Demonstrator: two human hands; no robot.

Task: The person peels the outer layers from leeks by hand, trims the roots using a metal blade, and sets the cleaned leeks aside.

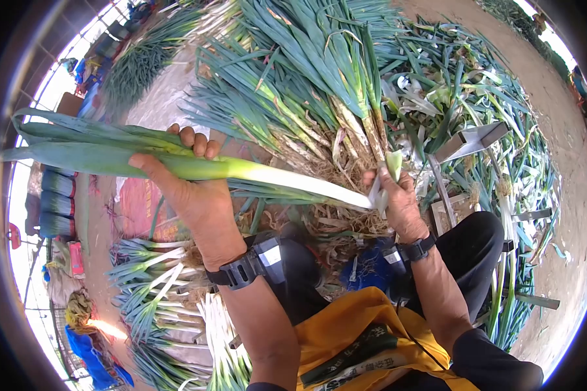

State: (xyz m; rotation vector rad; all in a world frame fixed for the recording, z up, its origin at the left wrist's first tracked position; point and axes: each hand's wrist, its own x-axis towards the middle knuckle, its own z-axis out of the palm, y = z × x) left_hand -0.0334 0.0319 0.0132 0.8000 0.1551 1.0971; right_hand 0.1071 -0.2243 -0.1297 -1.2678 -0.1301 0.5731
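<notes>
My left hand point(195, 192) is closed round the green part of a large green onion point(293, 181), which points its leaves to the left and its clean white shaft to the right. At the shaft's root end, my right hand point(403, 203) pinches a pale peeled strip of outer leaf point(394, 167). Just beyond both hands lies a big heap of unpeeled green onions point(306, 85), their soil-stained roots facing me. Clean white-stemmed green onions point(156, 280) are laid in rows on the ground at my left.
Stripped leaves point(466, 98) are piled along the right side, around a metal frame point(469, 143). More green onions point(143, 78) lie at the far left. A blue thing point(368, 266) is between my knees, and blue cloth point(88, 358) lies at lower left.
</notes>
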